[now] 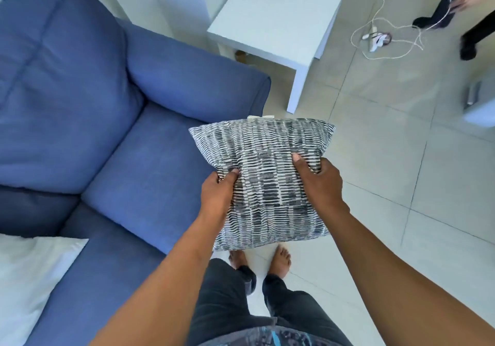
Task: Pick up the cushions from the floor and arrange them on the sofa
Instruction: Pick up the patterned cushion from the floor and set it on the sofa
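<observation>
A black-and-white striped cushion (263, 177) hangs in the air in front of me, just right of the blue sofa's (112, 131) front edge. My left hand (218, 191) grips its left side with the thumb on top. On its right side sits my right hand (318, 181), fingers wrapped around the edge. A white cushion (29, 278) lies on the sofa seat at the lower left.
A white side table (276, 21) stands beyond the sofa's armrest. White cables and a power strip (375, 37) trail across the tiled floor (401, 171) at the upper right, beside another person's legs (455, 16). My bare feet stand below the cushion.
</observation>
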